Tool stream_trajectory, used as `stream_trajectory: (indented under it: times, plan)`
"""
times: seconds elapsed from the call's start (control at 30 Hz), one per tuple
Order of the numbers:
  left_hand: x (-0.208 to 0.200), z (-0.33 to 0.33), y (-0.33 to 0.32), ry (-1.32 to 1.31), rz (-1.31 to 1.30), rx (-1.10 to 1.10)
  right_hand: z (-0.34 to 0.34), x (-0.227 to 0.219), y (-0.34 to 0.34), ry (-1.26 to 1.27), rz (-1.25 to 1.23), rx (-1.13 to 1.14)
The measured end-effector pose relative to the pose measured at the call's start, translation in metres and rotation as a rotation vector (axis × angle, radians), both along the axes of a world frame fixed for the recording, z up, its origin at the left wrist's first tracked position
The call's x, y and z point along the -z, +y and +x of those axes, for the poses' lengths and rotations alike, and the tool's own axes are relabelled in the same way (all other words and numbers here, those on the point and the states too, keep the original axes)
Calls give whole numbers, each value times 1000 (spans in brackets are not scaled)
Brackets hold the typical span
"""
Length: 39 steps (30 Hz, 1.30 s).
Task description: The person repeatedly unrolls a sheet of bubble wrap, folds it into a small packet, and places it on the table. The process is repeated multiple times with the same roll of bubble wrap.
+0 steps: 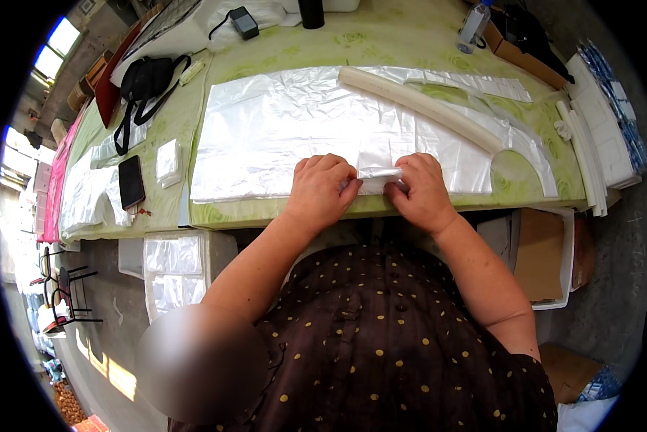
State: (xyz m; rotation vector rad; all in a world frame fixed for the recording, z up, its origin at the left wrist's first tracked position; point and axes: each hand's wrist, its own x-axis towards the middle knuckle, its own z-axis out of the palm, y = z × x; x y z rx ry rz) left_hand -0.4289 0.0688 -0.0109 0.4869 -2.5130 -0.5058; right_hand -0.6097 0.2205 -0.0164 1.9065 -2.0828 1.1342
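Observation:
A small folded strip of clear plastic film [379, 173] spans the gap between my hands at the table's near edge. My left hand [322, 191] pinches its left end between thumb and fingers. The right end is gripped by my right hand [423, 191], fingers curled and thumb underneath. Beneath and beyond them lies a wide stack of clear plastic sheets [266, 129], wrinkled and shiny, with curved cut-outs toward the right. A long cream-coloured tube [424, 108] rests slantwise across the stack, beyond my right hand.
On the left are a phone [131, 181], a small pile of folded plastic [168, 163] and a black bag [148, 79]. Farther back stand a bottle [473, 29] and a cardboard box [529, 54]. Pale rolls [586, 158] lean at the right edge. A bin [172, 266] of folded packets sits below left.

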Motion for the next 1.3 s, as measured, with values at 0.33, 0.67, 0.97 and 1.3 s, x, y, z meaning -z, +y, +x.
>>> stream_trajectory:
  times: [0.33, 0.67, 0.97, 1.3]
  plan:
    - [-4, -12, -4, -133, 75, -71, 2, 1, -11, -5, -54, 110]
    - [-5, -25, -2, -87, 7, -123, 6, -4, -24, 102, 220, 281]
    - [-6, -34, 2, -444, -149, 107, 10, -16, -25, -45, 339, 333]
    - [-6, 16, 31, -16, 34, 162, -1, -41, -41, 34, 687, 281]
